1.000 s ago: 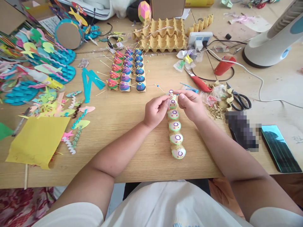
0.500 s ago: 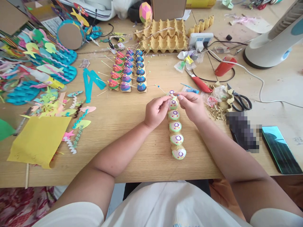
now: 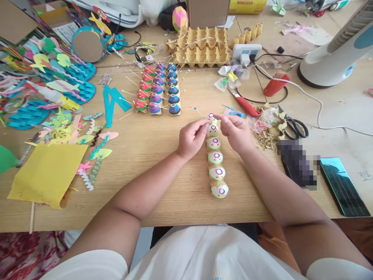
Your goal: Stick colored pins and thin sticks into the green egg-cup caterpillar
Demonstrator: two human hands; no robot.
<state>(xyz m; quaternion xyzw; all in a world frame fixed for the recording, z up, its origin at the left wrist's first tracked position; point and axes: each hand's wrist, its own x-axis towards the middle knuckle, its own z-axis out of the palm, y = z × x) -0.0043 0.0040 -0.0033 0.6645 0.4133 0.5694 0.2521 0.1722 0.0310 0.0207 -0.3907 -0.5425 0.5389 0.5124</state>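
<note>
A strip of egg-carton cups [image 3: 215, 157] painted white with green edges, purple rings and small coloured dots runs up the table in front of me. At its far end, my left hand [image 3: 192, 138] is closed, pinching a thin stick [image 3: 212, 121] between thumb and fingertips. Facing it, my right hand [image 3: 237, 130] has thumb and forefinger around the stick's blue end [image 3: 217, 119]. Another thin stick [image 3: 199, 112] with a blue tip juts up to the left from the farthest cup [image 3: 211, 116]. My fingers partly cover that cup.
Three painted cup strips [image 3: 155, 97] with sticks stand beyond my hands. Egg cartons [image 3: 201, 46] lie farther back. Paper cut-outs [image 3: 67, 128] and a yellow sheet [image 3: 48, 171] spread leftward. On the right are black scissors [image 3: 294, 124], a red-handled tool [image 3: 247, 105], a phone [image 3: 345, 186] and cables.
My right fingers have shifted slightly right, and more of the stick's blue end shows beside them. My left hand keeps its pinch in nearly the same place. The camera view has shifted slightly.
</note>
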